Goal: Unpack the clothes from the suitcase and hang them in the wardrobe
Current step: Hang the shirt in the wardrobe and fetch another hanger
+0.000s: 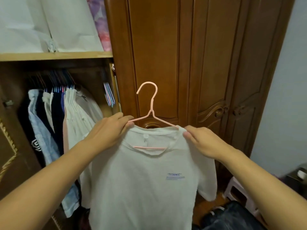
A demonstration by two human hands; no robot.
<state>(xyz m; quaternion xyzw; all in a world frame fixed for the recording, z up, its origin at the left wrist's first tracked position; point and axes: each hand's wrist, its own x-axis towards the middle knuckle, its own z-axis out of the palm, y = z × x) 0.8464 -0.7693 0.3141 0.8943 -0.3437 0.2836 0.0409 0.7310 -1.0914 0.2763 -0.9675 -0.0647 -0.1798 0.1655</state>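
Left hand (109,130): fingers curled, pinching the left shoulder of the t-shirt (142,180) together with the left arm of the hanger (150,113).
Right hand (201,141): fingers bent, thumb and fingertips gripping the collar and shoulder seam at the right end of the hanger.
T-shirt: white, small blue "TITANIC" print on the chest, already on the pink hanger, held up in the air in front of the closed brown door (154,55), to the right of the open wardrobe (56,56) compartment.
Pointing: collar up, hem down and out past the bottom of the view; printed front toward the camera.
Long axis: near vertical for the shirt; hanger arms roughly level, left end slightly higher; hook upright, its opening toward the left.
Wardrobe: row of hung clothes (66,117) under the shelf edge, rail itself lost in shadow; spare hangers (108,94) at the right end of the compartment.
Stage: probably settling the shoulders before the carry over to the rail.
Risk, slipping: right shoulder looks bunched at the hanger tip; uneven seating could let the shirt slide off once released.
Risk, snagging: hook could catch a neighbouring hanger or miss the dim rail.
Risk, crowding: packed row could crease the shirt.
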